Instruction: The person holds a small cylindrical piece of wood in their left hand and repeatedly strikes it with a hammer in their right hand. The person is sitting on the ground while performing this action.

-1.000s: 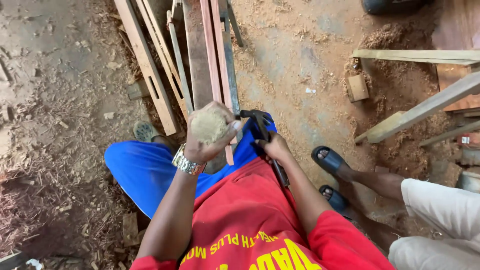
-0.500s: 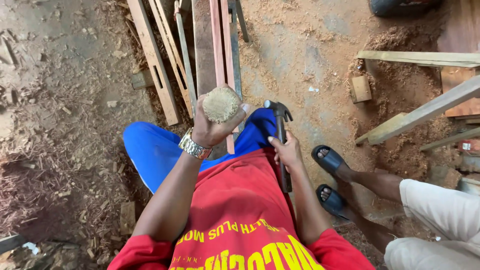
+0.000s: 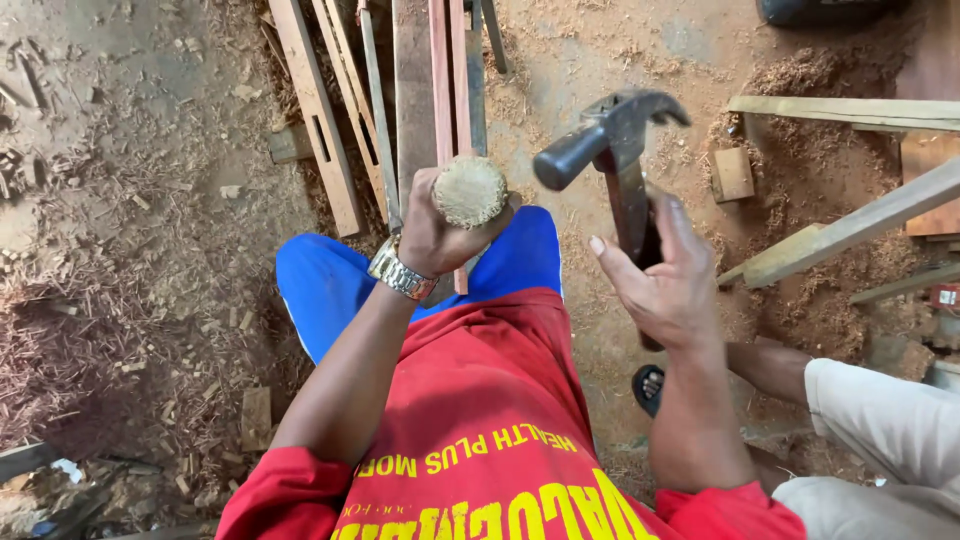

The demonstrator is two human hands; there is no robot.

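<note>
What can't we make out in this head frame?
- Lower end of the wooden handle: hidden by the left hand and the leg.
- Hammer grip: covered by the right hand.
- Seated co-worker: cut off by the right edge.

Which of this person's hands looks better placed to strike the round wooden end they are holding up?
Probably the right hand: it grips the claw hammer, raised beside and just above the round wooden end. The left hand is wrapped around that piece, steadying it over the planks, so it isn't free.
</note>
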